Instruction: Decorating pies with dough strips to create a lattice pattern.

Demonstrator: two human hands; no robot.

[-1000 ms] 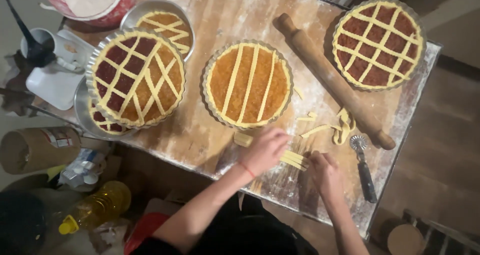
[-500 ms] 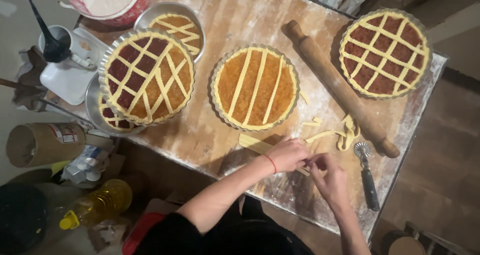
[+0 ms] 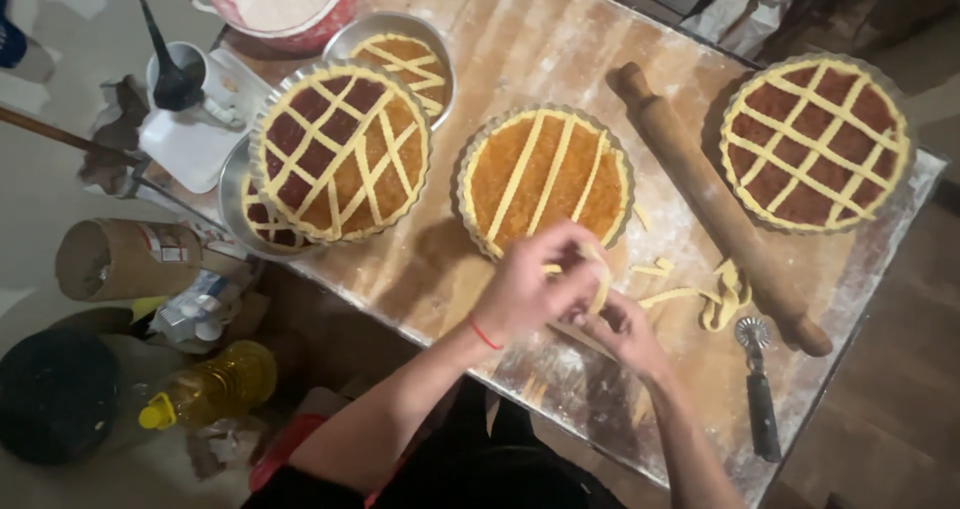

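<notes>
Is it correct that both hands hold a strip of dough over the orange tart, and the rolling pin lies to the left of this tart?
Not quite. In the head view the rolling pin lies to the right of the orange tart. The left hand and right hand do hold a dough strip at its near edge.

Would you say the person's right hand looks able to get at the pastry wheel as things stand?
Probably yes. The right hand is at the table's near edge, and the pastry wheel lies on the floured table just to its right with nothing between them. However, the hand is holding a dough strip together with the left hand.
</notes>
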